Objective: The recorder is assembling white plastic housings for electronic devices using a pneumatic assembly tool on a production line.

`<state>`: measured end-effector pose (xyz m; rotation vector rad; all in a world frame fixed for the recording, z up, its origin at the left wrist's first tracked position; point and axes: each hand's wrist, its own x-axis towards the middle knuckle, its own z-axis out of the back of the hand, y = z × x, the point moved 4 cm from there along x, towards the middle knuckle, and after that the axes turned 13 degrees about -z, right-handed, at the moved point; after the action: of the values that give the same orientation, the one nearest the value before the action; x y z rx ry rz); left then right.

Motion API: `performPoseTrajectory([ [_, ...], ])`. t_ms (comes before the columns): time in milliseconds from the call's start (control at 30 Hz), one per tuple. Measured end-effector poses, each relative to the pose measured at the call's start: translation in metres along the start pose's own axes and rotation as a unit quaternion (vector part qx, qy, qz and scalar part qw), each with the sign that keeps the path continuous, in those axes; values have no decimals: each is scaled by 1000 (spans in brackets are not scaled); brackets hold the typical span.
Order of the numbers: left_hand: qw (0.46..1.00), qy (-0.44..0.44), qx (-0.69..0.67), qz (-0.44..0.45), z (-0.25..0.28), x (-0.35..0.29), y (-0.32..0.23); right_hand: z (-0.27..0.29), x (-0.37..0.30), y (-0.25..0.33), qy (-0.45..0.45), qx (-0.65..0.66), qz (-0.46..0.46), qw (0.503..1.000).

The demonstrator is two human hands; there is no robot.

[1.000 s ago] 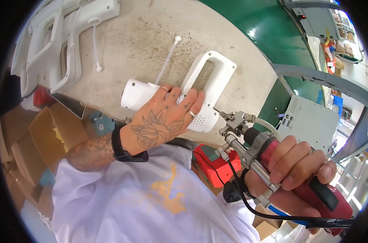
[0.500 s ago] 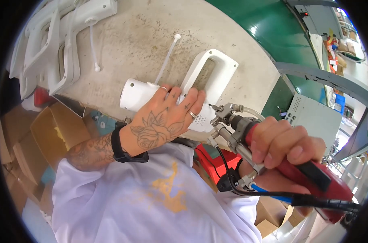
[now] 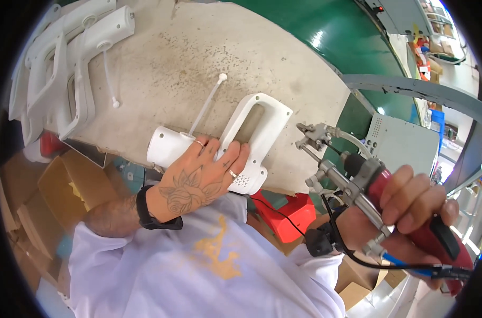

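A white plastic gun-shaped housing with a looped handle and screw holes lies at the near edge of the worktable. Across its body my left hand is closed, the fingers curled over the top and hiding its middle. From the housing a thin white stem with a ball end points away over the table. My right hand is wrapped round a red power screwdriver. The metal screw-feeding head at its front is apart from the housing, to its right.
More white housings are stacked at the far left, one with a similar stem. Brown cardboard boxes stand below left. A red bin sits below the table edge. A grey metal box and curved bar are at right.
The screwdriver has moved right, its head coming away from the housing. In the picture the housing and my left hand sit lower and slightly further left; the whole view has shifted.
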<state>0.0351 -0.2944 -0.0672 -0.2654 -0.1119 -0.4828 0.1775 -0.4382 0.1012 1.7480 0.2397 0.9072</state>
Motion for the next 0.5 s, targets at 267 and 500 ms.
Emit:
performPoseTrajectory([
  [267, 1000, -9, 6, -9, 1, 0, 1, 4, 10, -29, 30, 1, -25, 999],
  [500, 1000, 4, 17, -20, 1, 2, 2, 16, 14, -51, 62, 37, -36, 997],
])
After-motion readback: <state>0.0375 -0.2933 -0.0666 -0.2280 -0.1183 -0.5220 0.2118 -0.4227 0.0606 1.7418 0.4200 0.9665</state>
